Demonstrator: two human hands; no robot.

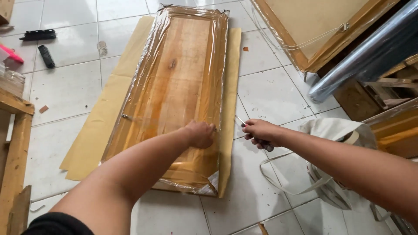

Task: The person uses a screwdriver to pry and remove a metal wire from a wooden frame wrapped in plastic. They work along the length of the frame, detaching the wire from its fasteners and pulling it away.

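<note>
A long wooden door panel (178,78) wrapped in clear plastic film lies on a sheet of brown paper (93,130) on the tiled floor. My left hand (200,134) rests as a fist on the panel's right edge, pressing on the film. My right hand (257,132) is just to the right of that edge, closed around a small cutter (254,135) with a dark handle, its thin metal tip pointing toward the panel.
A cream cloth bag (331,135) lies on the floor under my right arm. A large roll of clear film (370,52) and wrapped wooden frames (313,30) stand at the upper right. Wooden pieces (13,148) are at the left, dark tools (43,55) at the upper left.
</note>
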